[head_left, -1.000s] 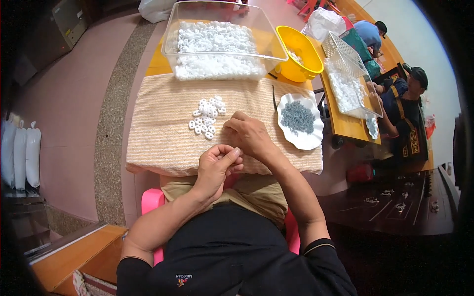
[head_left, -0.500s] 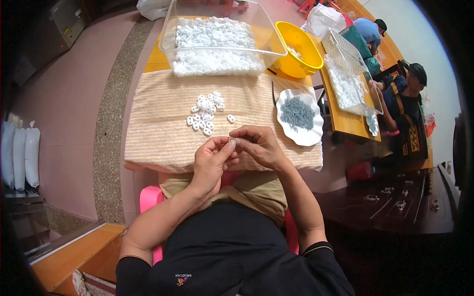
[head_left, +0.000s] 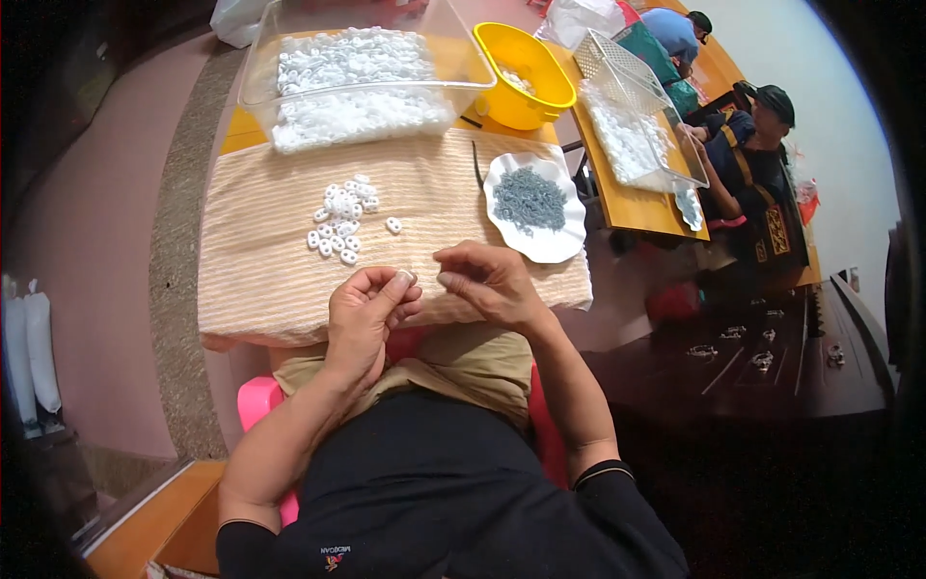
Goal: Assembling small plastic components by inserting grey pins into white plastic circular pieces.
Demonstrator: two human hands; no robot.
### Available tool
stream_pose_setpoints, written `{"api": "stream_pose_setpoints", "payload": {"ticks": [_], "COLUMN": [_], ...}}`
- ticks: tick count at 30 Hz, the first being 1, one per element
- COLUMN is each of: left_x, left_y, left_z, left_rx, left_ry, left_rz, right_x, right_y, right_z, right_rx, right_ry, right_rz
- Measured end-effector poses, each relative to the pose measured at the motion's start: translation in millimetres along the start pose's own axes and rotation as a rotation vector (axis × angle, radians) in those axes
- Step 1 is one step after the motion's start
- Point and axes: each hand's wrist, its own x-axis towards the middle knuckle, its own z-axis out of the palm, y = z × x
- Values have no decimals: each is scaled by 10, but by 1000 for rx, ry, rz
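My left hand is closed near the table's front edge, thumb pressed against the fingers. A small white plastic piece shows at its fingertips, mostly covered by them. To its right, my right hand is apart from it, thumb and forefinger separated and nothing visible between them. Beyond the left hand lies a loose pile of white oval two-hole plastic pieces, with one single oval piece to the right. A heap of tiny grey pieces sits on a white wavy-rimmed plate at the right.
A striped cloth covers the table. Behind stand a clear bin of white pieces and a yellow basin. At right, a second clear bin stands on another table, where a person sits. A dark strip lies beside the plate.
My right hand has parted from the left, its thumb and forefinger opening. The left hand still holds the small white piece. The whole view has shifted, so the table appears further left.
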Motion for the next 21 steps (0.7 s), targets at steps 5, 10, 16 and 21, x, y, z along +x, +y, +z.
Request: {"api": "stream_pose_setpoints", "payload": {"ticks": [5, 10, 16, 21], "left_x": [-9, -24, -24, -14], "left_y": [-29, -34, -73, -94], "left_z": [4, 18, 10, 2], "left_rx": [26, 29, 54, 50], "left_ry": [-12, -14, -6, -14], "left_rz": [-4, -3, -18, -18], "right_x": [-114, -189, -153, -80], "right_y": [85, 268, 283, 292], "right_z": [-368, -809, -990, -1032], "right_rx": [-322, -673, -989, -1063], "right_ry": [329, 493, 471, 348], "right_rz": [-99, -143, -35, 3]}}
